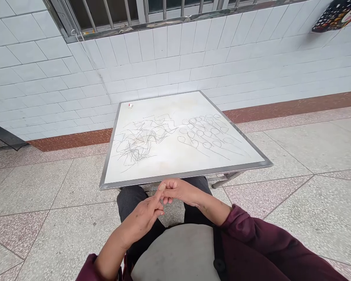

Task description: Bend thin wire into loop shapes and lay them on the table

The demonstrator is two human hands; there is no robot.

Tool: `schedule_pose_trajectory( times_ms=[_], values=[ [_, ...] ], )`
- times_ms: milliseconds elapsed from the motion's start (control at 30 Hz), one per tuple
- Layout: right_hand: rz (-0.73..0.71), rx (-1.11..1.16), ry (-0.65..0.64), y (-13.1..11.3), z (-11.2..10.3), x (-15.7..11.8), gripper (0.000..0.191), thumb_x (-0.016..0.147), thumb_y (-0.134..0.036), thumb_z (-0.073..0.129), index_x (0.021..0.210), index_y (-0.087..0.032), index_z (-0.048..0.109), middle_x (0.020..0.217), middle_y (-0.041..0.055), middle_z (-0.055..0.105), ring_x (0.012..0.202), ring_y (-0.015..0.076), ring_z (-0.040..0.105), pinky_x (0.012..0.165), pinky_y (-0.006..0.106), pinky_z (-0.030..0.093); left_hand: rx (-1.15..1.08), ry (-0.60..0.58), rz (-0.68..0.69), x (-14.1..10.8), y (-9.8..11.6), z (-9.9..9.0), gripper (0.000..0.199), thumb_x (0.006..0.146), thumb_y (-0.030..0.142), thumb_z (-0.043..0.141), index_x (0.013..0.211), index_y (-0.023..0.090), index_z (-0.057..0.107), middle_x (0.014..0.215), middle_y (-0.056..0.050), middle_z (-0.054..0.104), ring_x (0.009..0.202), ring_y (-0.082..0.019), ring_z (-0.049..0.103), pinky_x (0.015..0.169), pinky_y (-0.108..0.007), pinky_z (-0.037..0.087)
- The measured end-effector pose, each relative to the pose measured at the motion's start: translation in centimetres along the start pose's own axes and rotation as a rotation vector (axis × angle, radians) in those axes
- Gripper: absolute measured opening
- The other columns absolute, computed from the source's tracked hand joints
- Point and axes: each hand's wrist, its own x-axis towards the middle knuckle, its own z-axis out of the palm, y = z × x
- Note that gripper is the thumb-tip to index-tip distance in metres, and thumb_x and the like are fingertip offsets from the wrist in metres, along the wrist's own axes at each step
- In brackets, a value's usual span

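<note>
My left hand and my right hand meet above my lap, just off the table's near edge. Both have their fingers pinched together, tips touching. A very thin wire shows faintly at the fingertips; most of it is hidden by the fingers. On the white table in front of me, a loose tangle of thin, bent wires spreads over the left half. Over the right half lie several thin wires with round loops at one end and straight tails.
A small white and red object sits at the table's far left corner. Behind the table stands a white tiled wall with a barred window. A dark dotted cloth item hangs at the upper right. A table leg shows below the right side.
</note>
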Motion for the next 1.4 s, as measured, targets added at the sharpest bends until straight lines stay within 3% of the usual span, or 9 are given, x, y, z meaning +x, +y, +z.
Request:
schedule_pose_trajectory(
  times_ms=[100, 300, 567, 1167, 1300, 1400],
  values=[
    [0.029, 0.035, -0.01, 0.2, 0.0, 0.1, 0.03, 0.074, -0.039, 0.072, 0.087, -0.013, 0.064, 0.079, 0.0012, 0.066, 0.068, 0.0093, 0.06, 0.066, 0.023, 0.046, -0.002, 0.067, 0.009, 0.0, -0.4, 0.5, 0.072, 0.094, 0.014, 0.04, 0.148, 0.026, -0.005, 0.079, 0.002, 0.055, 0.077, -0.015, 0.05, 0.082, -0.032, 0.045],
    [-0.064, 0.027, 0.077, 1.8, -0.1, 0.6, 0.032, 0.068, -0.038, 0.076, 0.084, -0.013, 0.066, 0.079, 0.0018, 0.067, 0.075, 0.013, 0.062, 0.078, 0.031, 0.048, -0.045, 0.133, -0.08, -0.1, -1.2, 1.5, 0.073, 0.093, 0.013, 0.043, 0.148, 0.029, -0.001, 0.081, 0.003, 0.054, 0.078, -0.014, 0.05, 0.085, -0.033, 0.044],
    [-0.105, -0.112, 0.155, 2.9, -0.1, 0.8, 0.032, 0.067, -0.041, 0.075, 0.081, -0.014, 0.066, 0.077, 0.0018, 0.068, 0.072, 0.0141, 0.062, 0.073, 0.031, 0.049, -0.144, 0.141, -0.212, -0.1, -0.9, 1.9, 0.068, 0.09, 0.013, 0.045, 0.148, 0.03, 0.012, 0.081, 0.003, 0.055, 0.079, -0.014, 0.051, 0.084, -0.031, 0.043],
    [-0.077, -0.284, 0.269, 3.7, 0.3, 0.9, 0.014, 0.071, -0.03, 0.068, 0.07, -0.017, 0.061, 0.062, -0.0042, 0.059, 0.058, 0.0097, 0.053, 0.061, 0.023, 0.044, -0.377, 0.167, -0.351, 0.3, -1.0, 2.7, 0.074, 0.083, 0.013, 0.053, 0.146, 0.026, 0.018, 0.082, 0.003, 0.061, 0.073, -0.014, 0.056, 0.075, -0.03, 0.045],
    [-0.116, -0.422, 0.242, 3.5, 0.2, 0.7, 0.013, 0.078, -0.03, 0.064, 0.076, -0.018, 0.062, 0.066, -0.0028, 0.062, 0.061, 0.0105, 0.056, 0.06, 0.023, 0.043, -0.383, 0.21, -0.387, 0.3, -1.0, 2.8, 0.064, 0.087, 0.019, 0.049, 0.145, 0.024, 0.022, 0.077, 0.003, 0.061, 0.072, -0.014, 0.056, 0.075, -0.03, 0.044],
    [-0.273, -0.701, 0.168, 2.5, 0.0, 0.1, 0.014, 0.085, -0.034, 0.06, 0.083, -0.02, 0.063, 0.074, -0.0009, 0.066, 0.071, 0.013, 0.058, 0.065, 0.024, 0.043, -0.369, 0.293, -0.4, 0.3, -1.3, 2.6, 0.058, 0.089, 0.022, 0.048, 0.143, 0.024, 0.028, 0.075, 0.003, 0.06, 0.071, -0.014, 0.055, 0.073, -0.029, 0.043]
  ],
)
